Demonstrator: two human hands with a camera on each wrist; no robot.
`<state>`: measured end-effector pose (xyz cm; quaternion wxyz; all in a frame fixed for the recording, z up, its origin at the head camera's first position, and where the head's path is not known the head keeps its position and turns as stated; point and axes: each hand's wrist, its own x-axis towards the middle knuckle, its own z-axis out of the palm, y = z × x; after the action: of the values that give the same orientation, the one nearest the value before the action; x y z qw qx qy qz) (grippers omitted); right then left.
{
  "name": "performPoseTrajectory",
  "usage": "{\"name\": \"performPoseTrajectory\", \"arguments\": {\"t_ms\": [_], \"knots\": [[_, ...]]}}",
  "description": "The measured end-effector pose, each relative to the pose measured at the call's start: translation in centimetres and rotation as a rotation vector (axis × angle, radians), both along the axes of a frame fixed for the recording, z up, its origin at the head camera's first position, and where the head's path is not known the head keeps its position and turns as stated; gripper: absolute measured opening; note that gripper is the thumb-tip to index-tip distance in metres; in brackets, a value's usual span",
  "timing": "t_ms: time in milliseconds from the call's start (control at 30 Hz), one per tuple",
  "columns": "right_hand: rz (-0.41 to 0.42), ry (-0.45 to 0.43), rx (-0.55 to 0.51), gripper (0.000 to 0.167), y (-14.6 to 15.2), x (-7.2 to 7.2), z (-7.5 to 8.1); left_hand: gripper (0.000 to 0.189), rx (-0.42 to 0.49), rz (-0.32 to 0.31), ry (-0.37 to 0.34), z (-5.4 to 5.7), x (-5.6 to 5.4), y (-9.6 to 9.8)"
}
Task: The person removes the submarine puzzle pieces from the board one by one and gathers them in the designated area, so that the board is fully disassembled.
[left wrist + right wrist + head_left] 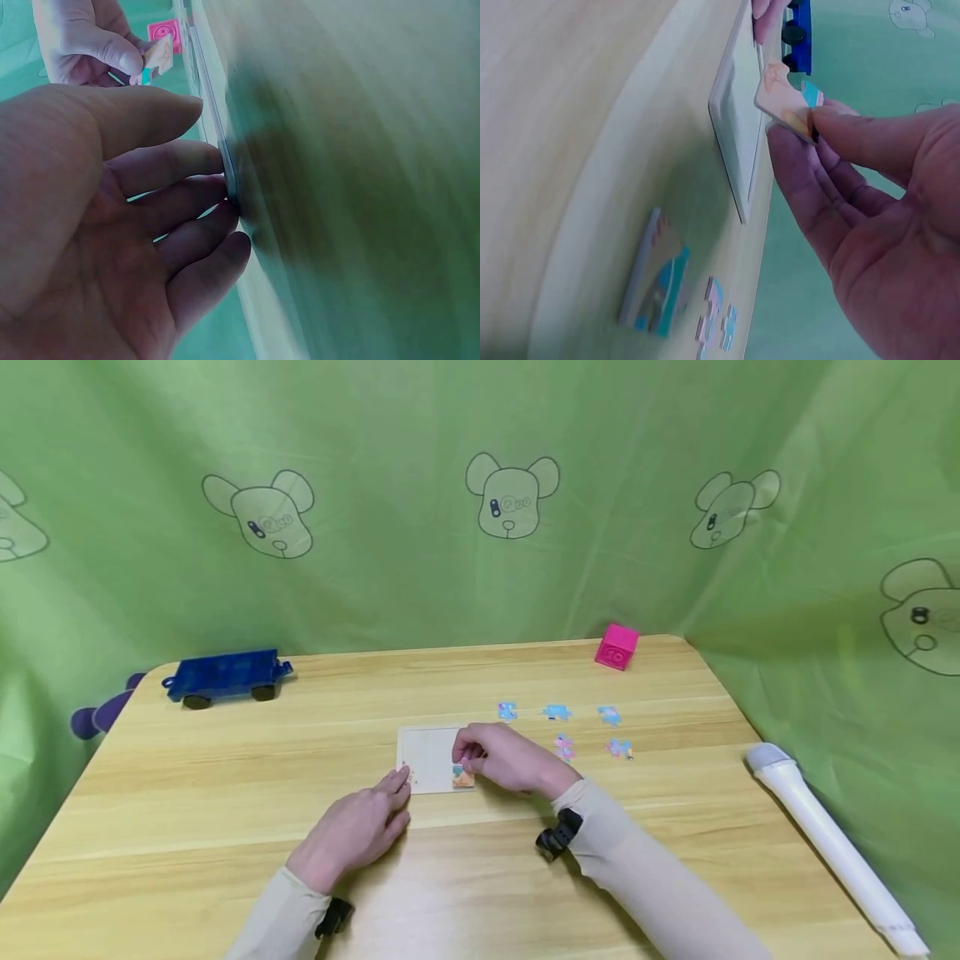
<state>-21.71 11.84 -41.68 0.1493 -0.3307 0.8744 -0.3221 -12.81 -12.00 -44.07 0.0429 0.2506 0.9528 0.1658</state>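
Observation:
A flat, pale puzzle board with a raised rim lies near the middle of the table. My left hand rests at its left edge, fingers extended, fingertips touching the rim, as the left wrist view also shows. Over the board's right part, my right hand pinches a puzzle piece between thumb and fingers. That piece is peach and orange with a teal patch, and it is held tilted above the board in the right wrist view. Another puzzle piece, tan and teal, lies on the table near the board.
Several blue and pink puzzle pieces lie spread right of the board. A pink cube stands at the back right, a blue toy wagon at the back left. A white microphone-shaped object lies along the right edge.

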Motion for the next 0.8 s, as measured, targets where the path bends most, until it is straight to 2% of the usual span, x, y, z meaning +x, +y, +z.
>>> {"name": "performPoseTrajectory", "arguments": {"t_ms": [267,633,800], "knots": [[0.011,-0.047,-0.059,0.012,2.1,0.3,0.5,0.045,0.011,-0.007,-0.005,0.0,0.1,-0.1],[-0.100,-0.099,-0.082,0.011,8.0,0.7,1.4,0.046,0.018,-0.018,-0.011,-0.1,0.0,-0.1],[-0.156,-0.083,-0.062,0.013,11.0,1.0,1.4,0.046,0.033,-0.023,-0.012,-0.1,-0.1,-0.1]]}}
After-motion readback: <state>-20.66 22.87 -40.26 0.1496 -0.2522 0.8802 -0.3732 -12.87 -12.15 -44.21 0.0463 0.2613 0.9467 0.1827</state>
